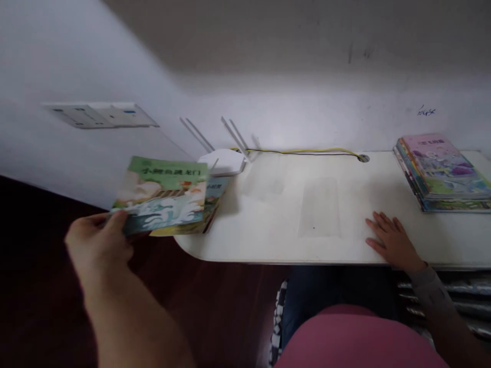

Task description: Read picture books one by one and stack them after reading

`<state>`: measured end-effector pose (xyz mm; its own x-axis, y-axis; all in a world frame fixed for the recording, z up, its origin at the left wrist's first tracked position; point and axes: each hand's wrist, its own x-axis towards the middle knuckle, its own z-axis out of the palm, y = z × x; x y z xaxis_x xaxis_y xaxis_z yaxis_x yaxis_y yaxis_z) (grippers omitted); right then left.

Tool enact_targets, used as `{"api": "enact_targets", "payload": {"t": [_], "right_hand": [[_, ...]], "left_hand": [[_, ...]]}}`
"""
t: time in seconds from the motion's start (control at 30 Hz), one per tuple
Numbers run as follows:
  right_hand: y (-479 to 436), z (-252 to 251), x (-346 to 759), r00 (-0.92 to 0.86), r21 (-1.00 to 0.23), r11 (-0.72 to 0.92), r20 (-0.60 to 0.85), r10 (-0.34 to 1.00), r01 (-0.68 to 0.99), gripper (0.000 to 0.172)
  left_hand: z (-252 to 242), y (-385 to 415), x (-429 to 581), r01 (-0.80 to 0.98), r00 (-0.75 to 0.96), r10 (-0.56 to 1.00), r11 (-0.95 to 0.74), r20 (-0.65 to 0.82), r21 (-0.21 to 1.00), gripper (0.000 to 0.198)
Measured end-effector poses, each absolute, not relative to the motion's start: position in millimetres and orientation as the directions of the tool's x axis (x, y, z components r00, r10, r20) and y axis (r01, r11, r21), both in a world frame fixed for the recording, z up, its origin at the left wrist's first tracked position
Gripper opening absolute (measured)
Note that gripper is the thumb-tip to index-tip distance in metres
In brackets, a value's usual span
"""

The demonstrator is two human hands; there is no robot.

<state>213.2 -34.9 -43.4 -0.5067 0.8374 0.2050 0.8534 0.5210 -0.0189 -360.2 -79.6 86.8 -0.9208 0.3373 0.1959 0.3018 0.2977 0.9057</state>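
My left hand (103, 235) is closed on the lower left corner of a thin picture book (164, 197) with a green cover, thumb on top. That book is raised at the left end of the desk, over other picture books (215, 202) that show partly behind it. Whether it touches them I cannot tell. My right hand (391, 240) lies flat on the white desk (284, 214) near its front edge, fingers spread, holding nothing. A stack of picture books (441, 168), the top one pink, lies beyond it to the right.
A white router (222, 161) with several antennas stands at the back left. Yellow and black cables (303, 151) run along the wall to a hole (363, 158) in the desk. Wall sockets (103, 115) are at the left. The desk's left corner is rounded.
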Motion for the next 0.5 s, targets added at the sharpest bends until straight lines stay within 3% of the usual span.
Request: {"api": "enact_targets", "payload": {"t": [0.13,0.2,0.3,0.4,0.5], "right_hand": [[-35,-39,212,-0.499,-0.032,0.515,0.199,0.843,0.857,0.05],[-36,-33,209,-0.485,-0.029,0.506,0.24,0.841,0.862,0.049],[-42,-24,196,-0.434,-0.082,0.489,0.353,0.829,0.868,0.055],[-51,-20,172,-0.37,-0.322,0.516,0.417,0.83,0.793,0.068],[-55,-24,144,-0.253,-0.614,0.48,0.422,0.87,0.627,0.064]], "left_hand": [[82,-67,-300,0.006,-0.914,0.404,-0.105,0.048,0.994,0.014],[70,-59,-258,-0.166,-0.83,0.557,-0.173,-0.043,0.971,0.014],[47,-52,-181,-0.33,-0.624,0.769,-0.101,-0.137,0.939,0.023],[24,-49,-102,-0.459,-0.406,0.896,-0.027,-0.182,0.888,0.04],[6,-47,-42,-0.521,-0.259,0.949,0.021,-0.182,0.853,0.046]]}}
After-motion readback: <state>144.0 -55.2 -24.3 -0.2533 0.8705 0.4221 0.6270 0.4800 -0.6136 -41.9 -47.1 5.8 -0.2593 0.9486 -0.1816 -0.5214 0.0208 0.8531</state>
